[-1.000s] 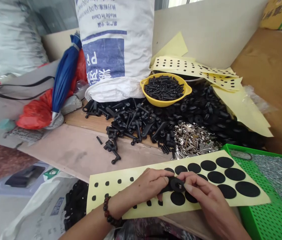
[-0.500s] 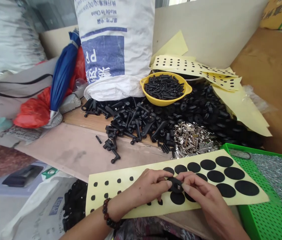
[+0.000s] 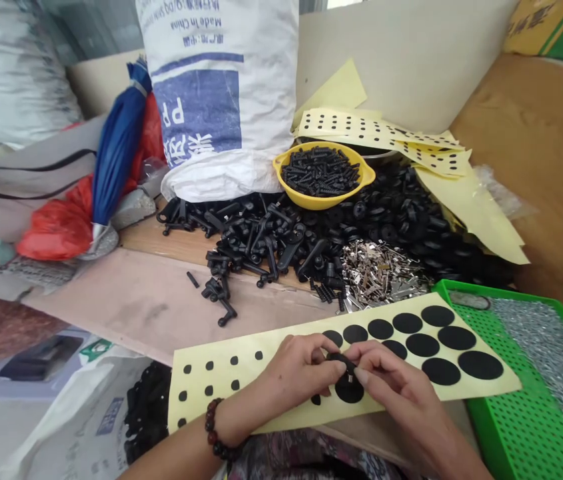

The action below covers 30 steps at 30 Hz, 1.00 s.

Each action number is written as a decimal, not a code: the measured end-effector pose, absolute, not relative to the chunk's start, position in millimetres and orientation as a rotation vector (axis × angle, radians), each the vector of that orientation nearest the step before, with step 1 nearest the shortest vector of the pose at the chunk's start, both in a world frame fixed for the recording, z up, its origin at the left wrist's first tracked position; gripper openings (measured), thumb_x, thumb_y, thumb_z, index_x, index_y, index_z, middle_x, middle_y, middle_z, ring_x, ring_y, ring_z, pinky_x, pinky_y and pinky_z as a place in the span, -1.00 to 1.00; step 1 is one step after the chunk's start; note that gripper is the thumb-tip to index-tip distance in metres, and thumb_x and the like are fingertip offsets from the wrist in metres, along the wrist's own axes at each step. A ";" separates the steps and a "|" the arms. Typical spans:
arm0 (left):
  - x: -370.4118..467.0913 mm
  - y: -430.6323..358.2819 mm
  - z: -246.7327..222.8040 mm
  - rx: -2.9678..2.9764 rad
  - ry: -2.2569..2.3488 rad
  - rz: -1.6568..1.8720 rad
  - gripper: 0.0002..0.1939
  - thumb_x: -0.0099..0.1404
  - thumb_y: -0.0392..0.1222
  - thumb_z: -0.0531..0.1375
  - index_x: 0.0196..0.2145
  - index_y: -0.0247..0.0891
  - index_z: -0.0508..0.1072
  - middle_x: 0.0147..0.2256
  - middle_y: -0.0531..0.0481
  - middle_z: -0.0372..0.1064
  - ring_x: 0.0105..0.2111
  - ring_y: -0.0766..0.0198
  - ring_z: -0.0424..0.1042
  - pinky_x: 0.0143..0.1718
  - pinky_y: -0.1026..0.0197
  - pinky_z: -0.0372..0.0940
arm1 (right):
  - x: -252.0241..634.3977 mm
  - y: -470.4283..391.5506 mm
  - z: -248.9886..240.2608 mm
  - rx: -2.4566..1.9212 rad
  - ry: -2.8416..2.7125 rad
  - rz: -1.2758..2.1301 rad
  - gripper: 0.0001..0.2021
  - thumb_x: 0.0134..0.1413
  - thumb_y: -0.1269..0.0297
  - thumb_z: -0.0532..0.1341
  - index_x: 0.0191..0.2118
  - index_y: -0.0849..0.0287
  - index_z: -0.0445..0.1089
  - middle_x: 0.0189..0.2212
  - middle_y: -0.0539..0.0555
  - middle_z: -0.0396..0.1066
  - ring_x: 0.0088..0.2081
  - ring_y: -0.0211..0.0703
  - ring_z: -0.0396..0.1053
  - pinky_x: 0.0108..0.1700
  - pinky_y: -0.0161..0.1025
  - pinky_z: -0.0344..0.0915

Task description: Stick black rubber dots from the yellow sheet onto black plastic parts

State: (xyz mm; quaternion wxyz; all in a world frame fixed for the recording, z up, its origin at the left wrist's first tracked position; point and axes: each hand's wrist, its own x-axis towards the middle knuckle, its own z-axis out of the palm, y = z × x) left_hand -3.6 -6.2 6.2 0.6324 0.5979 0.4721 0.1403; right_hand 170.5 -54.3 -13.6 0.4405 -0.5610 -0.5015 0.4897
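Observation:
Both hands pinch a small round black plastic part (image 3: 340, 360) between thumbs and fingertips, just above a yellow backing sheet. A bit of shiny metal shows at the part's lower edge. My left hand (image 3: 298, 365) grips it from the left, and my right hand (image 3: 395, 375) from the right, fingers curled. Under them lies the yellow sheet (image 3: 211, 417), carrying large black round stickers (image 3: 440, 371) on its right side and small black dots on its left. My fingers partly hide the part and the stickers around it.
Behind the sheet are piled black plastic arms (image 3: 274, 243), metal clips (image 3: 381, 270) and black discs (image 3: 406, 207). A yellow bowl (image 3: 311, 201) holds black screw-like pieces. A green tray (image 3: 504, 407) with small silvery pieces stands right; a white sack (image 3: 266, 80) stands behind.
The black part has tilted between my fingers, so its flat face shows less. Both hands keep their hold. The whole view has shifted slightly.

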 end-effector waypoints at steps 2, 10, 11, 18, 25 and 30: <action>-2.0 -6.6 7.8 1.341 1.086 0.338 -0.72 0.16 -0.10 0.18 -0.25 -0.33 0.51 -0.62 0.10 0.28 -0.66 0.38 0.32 -0.68 0.43 0.10 | 169.6 -54.4 -12.2 -1.389 -1.261 1.184 -0.74 -0.07 0.11 0.29 -0.62 0.10 0.33 -0.38 0.15 0.46 -0.32 -0.02 0.41 -0.45 -0.27 0.34; -1.6 -11.2 2.4 1.273 1.055 0.522 -0.68 0.16 -0.01 0.22 -0.29 -0.34 0.52 -0.58 0.05 0.32 -0.64 0.39 0.32 -0.64 0.41 0.14 | 169.2 -57.5 -6.9 -1.376 -1.225 1.149 -0.74 -0.05 0.03 0.31 -0.57 0.09 0.48 -0.35 0.17 0.52 -0.29 0.03 0.46 -0.35 -0.23 0.42; -1.7 -12.1 2.0 1.255 1.057 0.551 -0.66 0.14 0.01 0.23 -0.29 -0.35 0.51 -0.59 0.05 0.31 -0.64 0.38 0.32 -0.63 0.40 0.16 | 169.3 -59.2 -8.0 -1.371 -1.186 1.165 -0.74 -0.04 0.02 0.30 -0.53 0.09 0.52 -0.32 0.18 0.54 -0.25 0.05 0.47 -0.28 -0.20 0.43; -0.8 -17.2 1.3 1.163 1.040 0.690 -0.53 0.06 0.12 0.29 -0.27 -0.39 0.48 -0.60 0.07 0.27 -0.63 0.39 0.29 -0.55 0.32 0.28 | 167.9 -65.5 -13.4 -1.215 -0.743 1.477 -0.73 -0.08 0.01 0.35 -0.44 0.12 0.63 -0.13 0.22 0.55 -0.08 0.12 0.44 -0.05 -0.05 0.39; -1.8 -21.2 -0.4 0.997 1.023 0.729 -0.47 0.01 0.19 0.32 -0.28 -0.34 0.43 -0.54 0.02 0.37 -0.63 0.37 0.33 -0.56 0.33 0.25 | 165.3 -66.1 -13.5 -1.212 -0.715 1.444 -0.69 -0.10 0.00 0.37 -0.27 0.09 0.59 -0.29 0.18 0.60 -0.19 0.08 0.51 -0.09 -0.04 0.42; 0.8 -26.0 1.1 0.965 1.026 0.753 -0.48 -0.01 0.19 0.34 -0.31 -0.32 0.38 -0.58 0.09 0.30 -0.63 0.37 0.34 -0.54 0.32 0.25 | 153.4 -67.2 -17.2 -1.339 -1.064 1.207 -0.67 0.03 -0.02 0.27 -0.19 0.10 0.51 -0.32 0.10 0.55 -0.30 -0.04 0.49 -0.29 -0.23 0.43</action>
